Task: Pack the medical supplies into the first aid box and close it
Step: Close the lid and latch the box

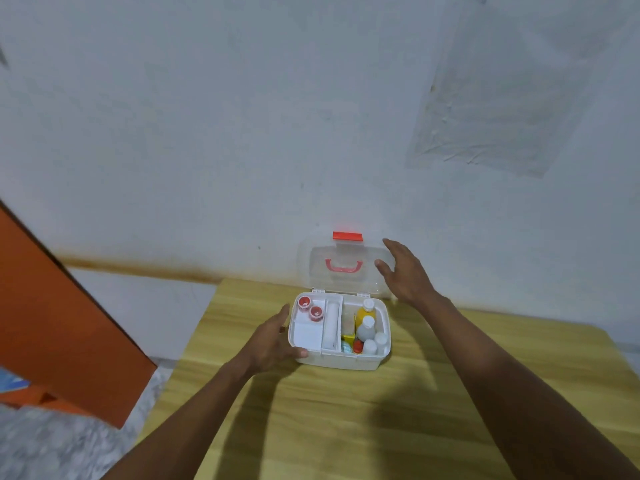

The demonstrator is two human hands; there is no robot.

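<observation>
Evidently I am beginning the closing step. The packed first aid box [341,362] is sitting on the surface [346,431]; my left grip [268,341], relaxed, is bracing its left wall, and my right grip [403,271], spread empty, is hovering beside the upright lid [346,252], which needs swinging down.

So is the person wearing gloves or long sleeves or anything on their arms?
No gloves and no sleeves in view. The left hand and right hand are bare, and so are the left forearm and right forearm, right to the picture's edge. No watch, bracelet or ring shows.
</observation>
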